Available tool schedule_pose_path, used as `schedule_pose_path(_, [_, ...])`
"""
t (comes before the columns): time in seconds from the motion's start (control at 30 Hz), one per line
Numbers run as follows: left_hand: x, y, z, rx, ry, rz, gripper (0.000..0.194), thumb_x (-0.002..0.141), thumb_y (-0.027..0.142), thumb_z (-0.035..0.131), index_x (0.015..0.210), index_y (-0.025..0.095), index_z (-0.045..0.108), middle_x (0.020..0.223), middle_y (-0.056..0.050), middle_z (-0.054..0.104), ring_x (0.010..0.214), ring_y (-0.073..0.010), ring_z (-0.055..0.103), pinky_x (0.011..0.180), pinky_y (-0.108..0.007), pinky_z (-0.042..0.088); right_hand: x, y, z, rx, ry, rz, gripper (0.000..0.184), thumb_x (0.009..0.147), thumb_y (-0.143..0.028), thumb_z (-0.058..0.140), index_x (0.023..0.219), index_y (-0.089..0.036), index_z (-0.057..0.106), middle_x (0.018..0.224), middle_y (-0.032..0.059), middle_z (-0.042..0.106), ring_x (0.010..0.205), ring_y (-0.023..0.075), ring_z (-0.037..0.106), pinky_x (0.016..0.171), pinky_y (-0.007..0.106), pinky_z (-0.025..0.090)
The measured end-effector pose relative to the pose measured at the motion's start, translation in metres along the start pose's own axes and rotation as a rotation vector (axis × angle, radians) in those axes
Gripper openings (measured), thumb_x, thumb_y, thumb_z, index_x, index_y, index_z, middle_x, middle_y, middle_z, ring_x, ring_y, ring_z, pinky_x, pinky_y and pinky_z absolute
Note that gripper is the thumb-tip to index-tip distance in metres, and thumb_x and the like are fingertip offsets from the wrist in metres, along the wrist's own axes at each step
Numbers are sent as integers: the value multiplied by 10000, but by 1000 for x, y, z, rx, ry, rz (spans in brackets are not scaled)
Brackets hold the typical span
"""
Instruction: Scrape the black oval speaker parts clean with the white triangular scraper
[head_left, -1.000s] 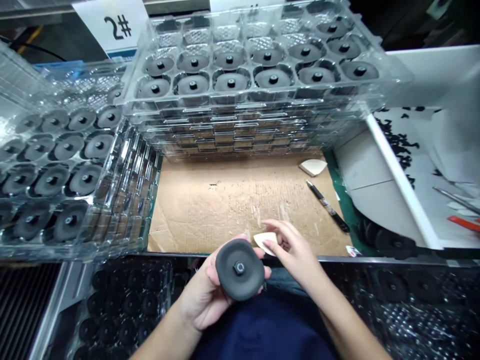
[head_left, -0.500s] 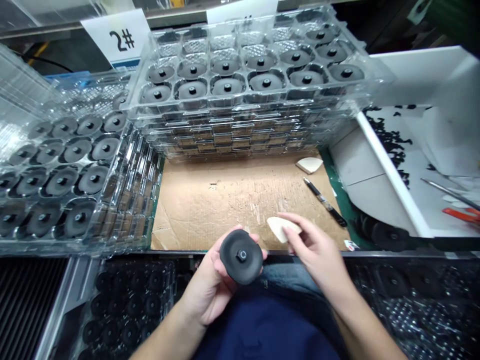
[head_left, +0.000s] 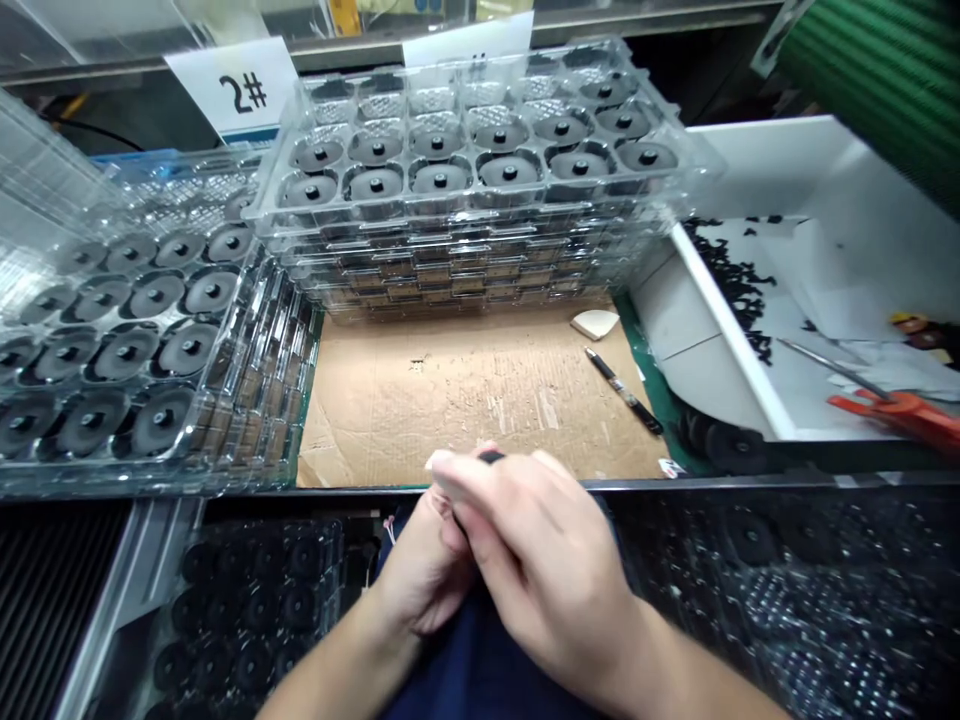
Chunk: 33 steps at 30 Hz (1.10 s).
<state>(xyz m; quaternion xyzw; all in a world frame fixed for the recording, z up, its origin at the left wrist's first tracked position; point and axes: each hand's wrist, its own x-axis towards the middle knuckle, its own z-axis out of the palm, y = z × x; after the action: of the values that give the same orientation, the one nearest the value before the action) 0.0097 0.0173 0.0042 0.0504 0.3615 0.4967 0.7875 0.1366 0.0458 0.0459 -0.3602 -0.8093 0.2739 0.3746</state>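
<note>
Gripping a black piece [head_left: 491, 456] with left hand [head_left: 421, 577], right hand [head_left: 559, 550] curled over, hold unclear, facing and axis hidden, scuffed cardboard [head_left: 420, 410].

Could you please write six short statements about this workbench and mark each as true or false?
1. The black pen lies on the cardboard sheet. True.
2. The right hand is well apart from the left hand. False: the right hand covers part of the left hand.
3. A sliver of a black piece shows at the hands. True.
4. Small black parts lie in the white bin. True.
5. The off-white wedge sits inside the white bin. False: the wedge lies on the cardboard sheet.
6. The upper-left paper sign reads 7#. False: it reads 2#.
</note>
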Motion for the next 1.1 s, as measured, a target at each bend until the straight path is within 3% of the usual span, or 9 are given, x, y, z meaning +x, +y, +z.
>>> schedule_pose_path(0.13, [-5, 5, -9, 3, -30, 9, 568, 442, 316, 852, 987, 269, 698, 1009, -29, 729, 928, -191, 658, 877, -283, 477, -13, 0, -15, 104, -244, 34, 247, 871, -81, 458, 1067, -173, 576, 851, 16, 657, 725, 125, 575, 685, 257, 436])
schedule_pose_path(0.23, [-6, 4, -17, -18, 12, 13, 637, 376, 331, 871, 985, 272, 699, 1020, -19, 725, 925, -183, 651, 857, -264, 476, -15, 2, -23, -87, -212, 155, 240, 886, -105, 430, 1043, -185, 593, 789, 18, 644, 657, 134, 543, 631, 271, 405])
schedule_pose_path(0.33, [-6, 0, -15, -36, 13, -29, 565, 465, 322, 847, 1005, 262, 693, 1007, 2, 719, 957, -184, 634, 937, -287, 420, -3, 6, -21, -190, -126, -9, 283, 909, -112, 381, 1030, -180, 628, 762, 36, 632, 647, 153, 498, 609, 295, 368])
schedule_pose_path(0.43, [-8, 1, -13, -17, -62, -22, 488, 533, 366, 805, 987, 221, 703, 993, 5, 718, 948, -184, 639, 885, -250, 440, 10, 18, -17, -37, -168, -158, 288, 907, -104, 389, 1013, -196, 640, 812, 26, 643, 695, 151, 513, 647, 294, 388])
schedule_pose_path(0.67, [-12, 7, -26, -128, -141, -28, 541, 556, 397, 778, 1067, 269, 657, 1089, -57, 704, 967, -252, 662, 824, -310, 514, -33, 56, -1, 76, -110, 440, 246, 913, -234, 451, 1098, -236, 613, 1018, 33, 661, 919, 158, 618, 765, 261, 498])
schedule_pose_path(0.8, [-9, 9, -26, -125, -139, -85, 552, 551, 392, 776, 1073, 264, 650, 1100, -57, 693, 975, -254, 657, 834, -316, 506, -62, 70, 9, 63, -160, 527, 244, 891, -267, 448, 1028, -217, 644, 969, 48, 695, 887, 193, 653, 742, 307, 534])
schedule_pose_path(0.9, [-7, 11, -21, -90, -176, -79, 581, 553, 415, 772, 1094, 253, 635, 1092, -66, 690, 966, -255, 657, 866, -333, 482, -53, 62, -4, 0, -48, 560, 247, 900, -275, 427, 1033, -210, 625, 1010, 66, 680, 920, 215, 643, 716, 315, 532])
schedule_pose_path(1.0, [-7, 8, -16, -29, -177, -73, 626, 551, 432, 776, 1130, 256, 615, 1063, -60, 699, 939, -257, 662, 893, -369, 460, -26, 38, -21, 4, 77, 336, 249, 895, -189, 475, 1105, -271, 581, 1037, 16, 665, 921, 169, 623, 713, 262, 499])
schedule_pose_path(1.1, [-8, 3, -14, 26, -123, -49, 549, 605, 431, 748, 1107, 231, 646, 1024, -24, 713, 1029, -258, 620, 953, -349, 405, -1, 18, -24, 80, -62, -88, 306, 897, -111, 448, 1136, -253, 575, 935, 2, 677, 790, 137, 596, 681, 271, 437])
